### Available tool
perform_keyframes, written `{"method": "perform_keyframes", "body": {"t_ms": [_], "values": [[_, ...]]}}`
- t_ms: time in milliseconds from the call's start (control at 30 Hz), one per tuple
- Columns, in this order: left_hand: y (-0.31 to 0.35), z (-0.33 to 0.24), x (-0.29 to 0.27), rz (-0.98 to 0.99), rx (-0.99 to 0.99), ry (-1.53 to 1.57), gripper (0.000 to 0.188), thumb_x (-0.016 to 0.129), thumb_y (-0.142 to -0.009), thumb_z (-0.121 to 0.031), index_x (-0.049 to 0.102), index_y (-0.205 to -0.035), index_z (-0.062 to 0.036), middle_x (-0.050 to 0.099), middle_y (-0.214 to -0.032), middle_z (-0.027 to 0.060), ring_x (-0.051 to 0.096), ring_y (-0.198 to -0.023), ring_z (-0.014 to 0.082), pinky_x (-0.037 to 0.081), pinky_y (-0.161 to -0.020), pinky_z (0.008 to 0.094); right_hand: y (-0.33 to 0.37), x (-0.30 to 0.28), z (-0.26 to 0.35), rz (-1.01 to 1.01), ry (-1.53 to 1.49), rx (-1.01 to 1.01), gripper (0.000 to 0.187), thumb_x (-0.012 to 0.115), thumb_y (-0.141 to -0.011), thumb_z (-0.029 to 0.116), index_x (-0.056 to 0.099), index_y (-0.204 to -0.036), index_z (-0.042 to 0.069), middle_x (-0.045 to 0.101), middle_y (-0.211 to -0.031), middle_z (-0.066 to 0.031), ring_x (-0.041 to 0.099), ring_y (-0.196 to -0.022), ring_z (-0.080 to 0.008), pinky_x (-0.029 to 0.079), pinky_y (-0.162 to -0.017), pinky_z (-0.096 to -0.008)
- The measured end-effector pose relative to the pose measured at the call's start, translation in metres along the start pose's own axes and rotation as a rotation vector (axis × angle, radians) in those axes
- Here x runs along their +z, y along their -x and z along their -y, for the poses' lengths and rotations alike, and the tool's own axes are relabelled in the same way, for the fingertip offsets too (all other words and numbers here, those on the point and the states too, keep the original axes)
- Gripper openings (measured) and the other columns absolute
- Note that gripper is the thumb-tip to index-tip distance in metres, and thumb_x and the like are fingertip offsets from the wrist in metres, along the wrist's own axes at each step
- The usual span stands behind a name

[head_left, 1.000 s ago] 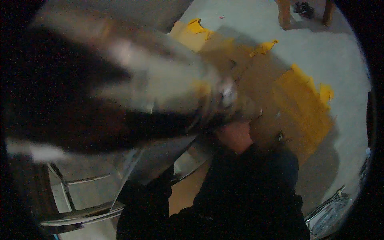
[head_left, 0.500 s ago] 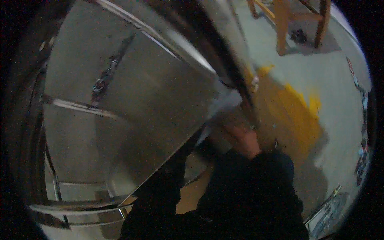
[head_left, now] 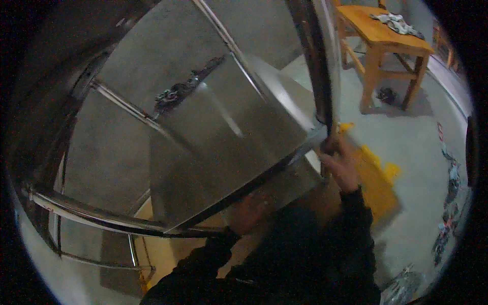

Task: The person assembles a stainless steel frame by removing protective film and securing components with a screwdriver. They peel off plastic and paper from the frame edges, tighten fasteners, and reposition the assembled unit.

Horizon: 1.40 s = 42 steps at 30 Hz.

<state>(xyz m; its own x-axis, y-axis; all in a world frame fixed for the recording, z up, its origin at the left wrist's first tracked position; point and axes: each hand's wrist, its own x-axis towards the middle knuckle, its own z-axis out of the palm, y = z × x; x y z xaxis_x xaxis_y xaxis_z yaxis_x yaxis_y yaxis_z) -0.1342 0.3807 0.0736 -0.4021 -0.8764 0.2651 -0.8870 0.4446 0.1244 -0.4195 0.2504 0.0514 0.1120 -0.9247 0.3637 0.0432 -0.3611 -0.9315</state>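
A grey sheet-metal panel (head_left: pixel 218 137) slants across the tubular metal frame (head_left: pixel 122 218) in front of me, its near edge running up to the right. My right hand (head_left: pixel 343 163) is at the panel's right corner, its fingers closed round the dark metal post (head_left: pixel 325 66) there. A small pale patch shows beside these fingers. My left hand (head_left: pixel 249 212) is in shadow under the panel's near edge, beside a second metal surface (head_left: pixel 297 183). Its fingers are too dark and blurred to make out.
A wooden chair (head_left: pixel 384 38) with a crumpled cloth (head_left: pixel 399 24) on it stands at far right. Yellow paint-like patches (head_left: pixel 378 162) mark the grey floor. Crumpled plastic (head_left: pixel 404 287) lies at lower right, and a dark clump of debris (head_left: pixel 188 86) shows beyond the panel.
The view has swung so the chair shows more fully. My right hand has moved up and right to the post; my left hand now shows under the panel's edge.
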Motion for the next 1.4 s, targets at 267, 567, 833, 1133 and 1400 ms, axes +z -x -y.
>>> {"method": "perform_keyframes", "body": {"t_ms": [267, 567, 833, 1133, 1400], "values": [[-0.019, -0.023, 0.038, -0.001, -0.573, 1.127, 0.046, 0.064, -0.082, -0.020, 0.047, -0.122, -0.0032, 0.053, -0.114, 0.0106, 0.052, -0.102, 0.0224, 0.045, -0.085, 0.0342, 0.023, -0.024, -0.024, -0.079, -0.190, 0.147, 0.049, 0.069, -0.080, 0.024, 0.050, -0.121, 0.005, 0.056, -0.103, -0.0065, 0.052, -0.094, -0.0166, 0.044, -0.080, -0.0307], [-0.122, -0.077, 0.111, 0.115, -0.680, 1.513, 0.052, 0.060, -0.080, -0.008, 0.040, -0.127, -0.0032, 0.048, -0.119, 0.0144, 0.049, -0.107, 0.0234, 0.040, -0.096, 0.0383, 0.156, -0.381, -0.248, -0.745, 1.341, 0.570, 0.055, 0.057, -0.083, 0.042, 0.051, -0.119, -0.001, 0.054, -0.118, -0.0188, 0.050, -0.109, -0.0336, 0.039, -0.093, -0.0397], [-0.127, -0.165, 0.117, 0.251, -1.236, 0.946, 0.047, 0.060, -0.081, -0.013, 0.043, -0.124, -0.0003, 0.052, -0.115, 0.0111, 0.052, -0.103, 0.0234, 0.042, -0.090, 0.0350, 0.183, -0.464, -0.305, -0.605, 1.859, 0.831, 0.055, 0.044, -0.088, 0.049, 0.050, -0.127, 0.010, 0.044, -0.136, -0.0109, 0.042, -0.123, -0.0273, 0.032, -0.102, -0.0406], [-0.286, -0.201, 0.193, 1.173, -0.400, 0.013, 0.043, 0.055, -0.084, -0.046, 0.062, -0.102, -0.0070, 0.062, -0.094, 0.0168, 0.059, -0.087, 0.0339, 0.048, -0.079, 0.0436, 0.182, -0.445, -0.279, -0.600, 1.708, 1.170, 0.060, 0.041, -0.088, 0.056, 0.040, -0.136, 0.019, 0.036, -0.142, -0.0047, 0.039, -0.125, -0.0255, 0.031, -0.101, -0.0454], [-0.233, -0.092, 0.193, 1.304, -0.703, -0.120, 0.052, 0.058, -0.080, -0.042, 0.051, -0.121, -0.0108, 0.051, -0.118, 0.0144, 0.052, -0.105, 0.0309, 0.042, -0.088, 0.0476, 0.201, -0.461, -0.288, -0.611, 1.744, 0.879, 0.060, 0.042, -0.089, 0.052, 0.041, -0.134, 0.012, 0.039, -0.139, -0.0089, 0.038, -0.126, -0.0273, 0.031, -0.102, -0.0442]]}}
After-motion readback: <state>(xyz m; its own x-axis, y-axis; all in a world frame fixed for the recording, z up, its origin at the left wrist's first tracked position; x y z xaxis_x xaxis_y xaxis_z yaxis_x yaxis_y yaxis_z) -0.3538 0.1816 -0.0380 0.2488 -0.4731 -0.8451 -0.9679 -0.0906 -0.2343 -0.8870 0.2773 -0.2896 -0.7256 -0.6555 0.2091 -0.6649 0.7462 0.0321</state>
